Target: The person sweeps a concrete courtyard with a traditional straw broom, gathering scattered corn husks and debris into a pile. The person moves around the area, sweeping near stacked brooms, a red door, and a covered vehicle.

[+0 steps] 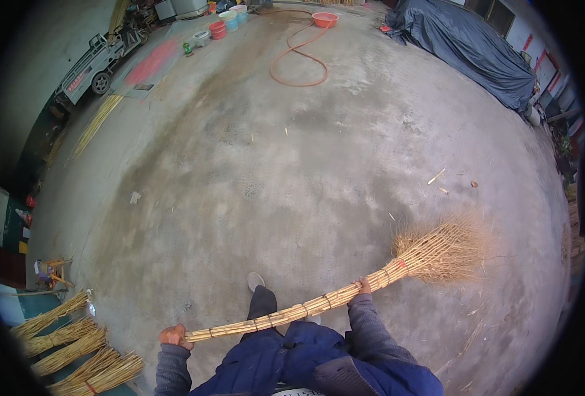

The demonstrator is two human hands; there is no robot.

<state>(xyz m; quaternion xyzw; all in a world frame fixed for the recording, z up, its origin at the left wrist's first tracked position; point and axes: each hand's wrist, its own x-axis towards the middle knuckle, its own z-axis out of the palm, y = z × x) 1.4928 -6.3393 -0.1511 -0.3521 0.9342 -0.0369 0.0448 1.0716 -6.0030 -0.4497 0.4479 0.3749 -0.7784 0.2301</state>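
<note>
Left hand (175,336) closed around the butt end of a straw broom (345,290); right hand (364,286) farther up, fingers apparently wrapped over the bound handle just short of the red tie, though too small to see clearly. Broom held nearly level across the body, handle of bundled yellow stalks ringed with dark bindings, splayed bristle head (441,251) out to the right above the concrete floor (292,171). Below the handle, blue jacket (319,363) and one shoe (255,280). Lower left, finished brooms (74,353) lying side by side. Farther off, orange hose (299,56) curled near a red basin (325,19), dark tarpaulin (471,46) top right, small truck (94,63) top left.
</note>
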